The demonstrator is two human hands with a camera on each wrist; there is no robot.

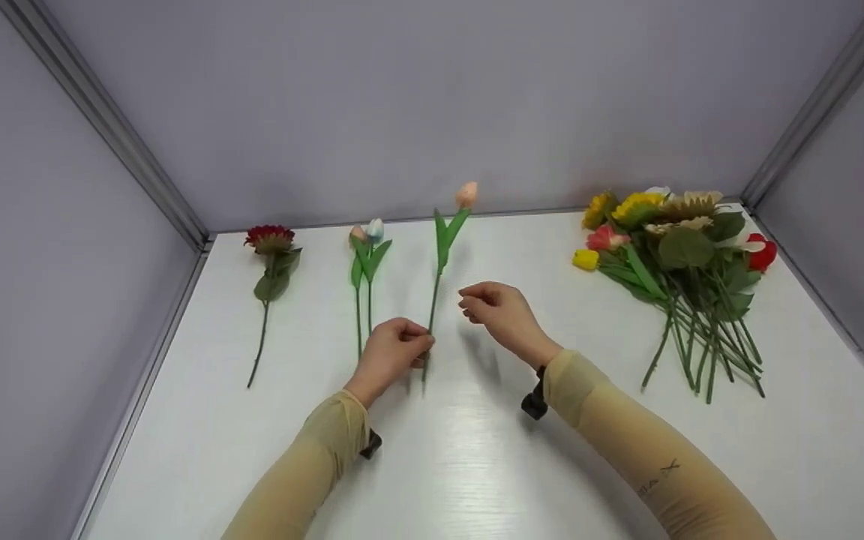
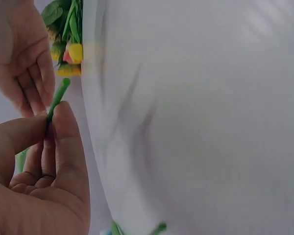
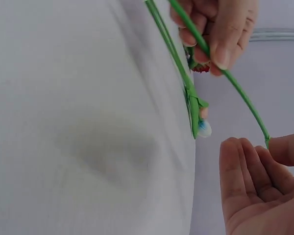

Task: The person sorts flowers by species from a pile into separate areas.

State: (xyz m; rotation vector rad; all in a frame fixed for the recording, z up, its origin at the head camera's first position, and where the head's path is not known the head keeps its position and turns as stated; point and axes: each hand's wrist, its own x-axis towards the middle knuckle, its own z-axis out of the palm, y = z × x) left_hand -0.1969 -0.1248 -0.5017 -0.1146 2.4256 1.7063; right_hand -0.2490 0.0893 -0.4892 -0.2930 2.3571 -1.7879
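My left hand (image 1: 394, 349) pinches the lower stem of a peach tulip (image 1: 466, 195) between thumb and fingertips. Bloom and leaves point up and away, and the stem's cut end (image 2: 63, 85) sticks out past the fingers in the left wrist view. To the right of the stem, my right hand (image 1: 503, 315) hovers with loosely bent fingers, holding nothing; a small gap parts it from the stem in the head view. Left of the held flower lie a white-and-blue tulip (image 1: 376, 229) and another peach tulip (image 1: 357, 234), side by side, their lower stems partly behind my left hand.
On the white table (image 1: 462, 480), a dark red flower (image 1: 270, 238) lies at the left. A mixed pile of flowers (image 1: 687, 247), with yellow, red and cream blooms, lies at the right, stems toward me. Grey panels (image 1: 432, 97) stand behind and at both sides.
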